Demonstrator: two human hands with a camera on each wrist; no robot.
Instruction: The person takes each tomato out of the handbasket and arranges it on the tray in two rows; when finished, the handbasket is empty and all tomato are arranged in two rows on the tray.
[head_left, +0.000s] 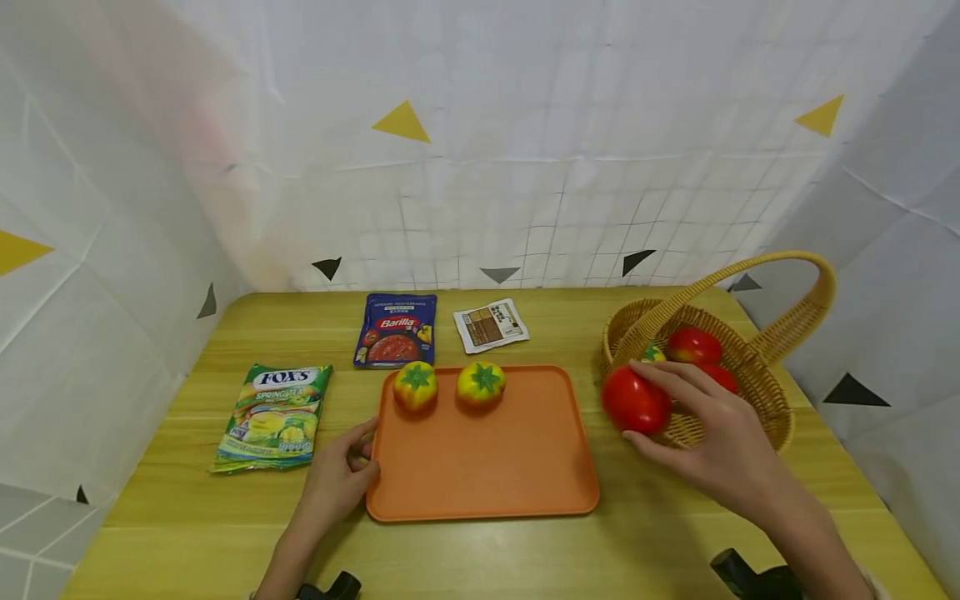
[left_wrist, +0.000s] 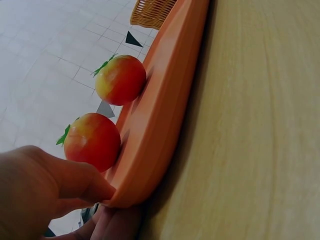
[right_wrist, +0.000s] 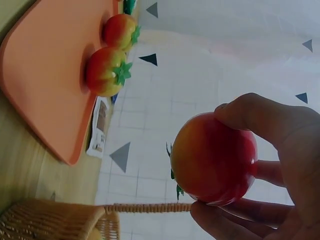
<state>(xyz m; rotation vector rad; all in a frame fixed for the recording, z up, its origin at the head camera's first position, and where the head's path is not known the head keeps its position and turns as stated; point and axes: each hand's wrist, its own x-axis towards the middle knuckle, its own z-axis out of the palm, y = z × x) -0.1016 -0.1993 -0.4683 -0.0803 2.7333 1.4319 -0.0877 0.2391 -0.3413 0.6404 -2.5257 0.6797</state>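
Between the thumb and fingers of my right hand [head_left: 716,442] is a red tomato [right_wrist: 215,159], held up at the near left side of a wicker basket [head_left: 780,408]. More red tomatoes [head_left: 694,345] lie inside that basket, partly hidden by the hand. My left hand [head_left: 339,475] pinches the left rim of an orange tray [head_left: 487,467], thumb above and fingers below in the left wrist view. Two red-yellow tomatoes with green leaf tops, a left one [head_left: 416,387] and a right one [head_left: 481,384], sit along the tray's far edge.
Behind the tray lie a blue Barilla pouch [head_left: 397,329] and a small white-and-brown packet [head_left: 491,326]. A green Fox's candy bag [head_left: 273,418] is left of the tray. The basket's tall handle [head_left: 810,292] arches up at the right. White patterned sheets [head_left: 480,208] surround the wooden table.
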